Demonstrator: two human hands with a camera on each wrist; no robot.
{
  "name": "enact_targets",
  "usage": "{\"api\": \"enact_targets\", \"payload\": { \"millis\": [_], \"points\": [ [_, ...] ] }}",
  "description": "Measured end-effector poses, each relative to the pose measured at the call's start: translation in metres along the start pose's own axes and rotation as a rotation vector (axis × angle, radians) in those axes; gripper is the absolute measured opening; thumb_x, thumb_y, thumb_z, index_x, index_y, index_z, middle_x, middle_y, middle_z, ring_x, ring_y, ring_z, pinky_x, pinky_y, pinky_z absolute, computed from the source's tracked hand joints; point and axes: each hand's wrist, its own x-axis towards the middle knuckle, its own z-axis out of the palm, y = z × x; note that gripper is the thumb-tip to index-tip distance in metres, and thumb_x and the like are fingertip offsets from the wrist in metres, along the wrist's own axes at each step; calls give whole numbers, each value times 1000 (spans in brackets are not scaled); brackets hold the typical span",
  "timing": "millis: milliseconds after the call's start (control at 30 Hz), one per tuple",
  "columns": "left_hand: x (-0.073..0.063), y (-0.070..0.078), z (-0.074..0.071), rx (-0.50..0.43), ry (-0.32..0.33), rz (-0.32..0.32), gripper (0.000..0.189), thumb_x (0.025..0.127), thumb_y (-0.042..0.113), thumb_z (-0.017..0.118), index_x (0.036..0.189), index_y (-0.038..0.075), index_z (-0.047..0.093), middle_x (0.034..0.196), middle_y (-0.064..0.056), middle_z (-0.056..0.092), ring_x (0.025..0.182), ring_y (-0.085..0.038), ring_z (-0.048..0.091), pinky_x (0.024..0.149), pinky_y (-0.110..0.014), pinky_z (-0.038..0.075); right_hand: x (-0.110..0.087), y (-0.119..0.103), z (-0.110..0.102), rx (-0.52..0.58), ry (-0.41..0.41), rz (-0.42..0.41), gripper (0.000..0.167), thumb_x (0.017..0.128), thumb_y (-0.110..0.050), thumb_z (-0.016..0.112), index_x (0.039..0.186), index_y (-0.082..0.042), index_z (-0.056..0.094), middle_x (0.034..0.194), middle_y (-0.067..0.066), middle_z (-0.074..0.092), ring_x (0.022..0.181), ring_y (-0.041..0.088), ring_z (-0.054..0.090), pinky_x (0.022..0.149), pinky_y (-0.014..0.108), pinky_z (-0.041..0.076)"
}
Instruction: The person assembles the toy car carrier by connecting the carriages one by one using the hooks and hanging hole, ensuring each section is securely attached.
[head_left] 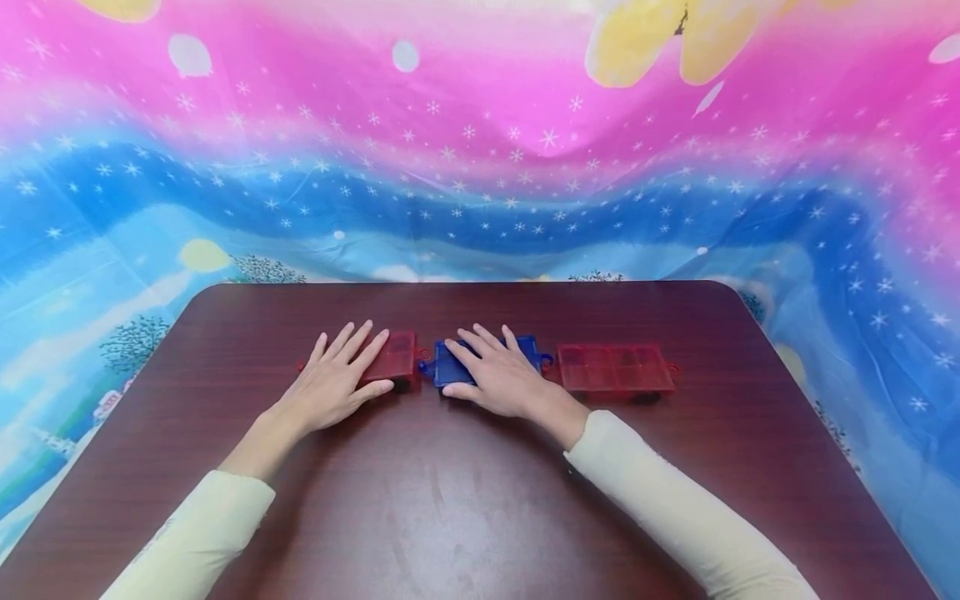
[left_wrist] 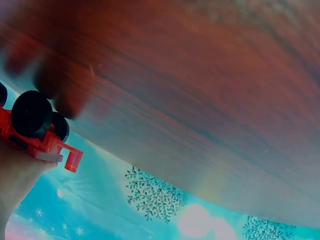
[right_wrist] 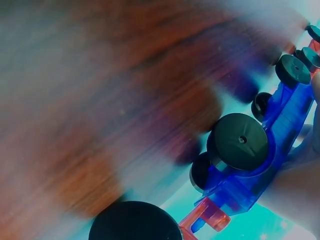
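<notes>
My left hand lies on top of a red see-through toy wagon, fingers spread and straight, covering its left part. In the left wrist view, black wheels and a red hook show at that wagon's end. On a blue toy wagon rests my right hand, its fingers also straight. The right wrist view shows the blue wagon's side with dark wheels, and a red hook overlapping its near end. A second red wagon stands right of the blue one, untouched.
The three wagons stand in a row across the far half of a dark brown table. A colourful cloth with snowflakes hangs behind and along both sides of the table. Another small red hook sticks out at the row's right end.
</notes>
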Motion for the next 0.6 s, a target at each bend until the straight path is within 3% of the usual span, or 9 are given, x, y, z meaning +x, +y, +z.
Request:
{"api": "enact_targets", "payload": {
  "millis": [600],
  "points": [
    [-5,1,-1,3,-2,-1,86,96,62,57,164,19,23,168,-15,17,153,-43,11,117,-67,5,2,1,-1,7,4,-6,79,100,-65,46,162,-20,29,166,8,26,155,30,14,121,61,6]
  ]
}}
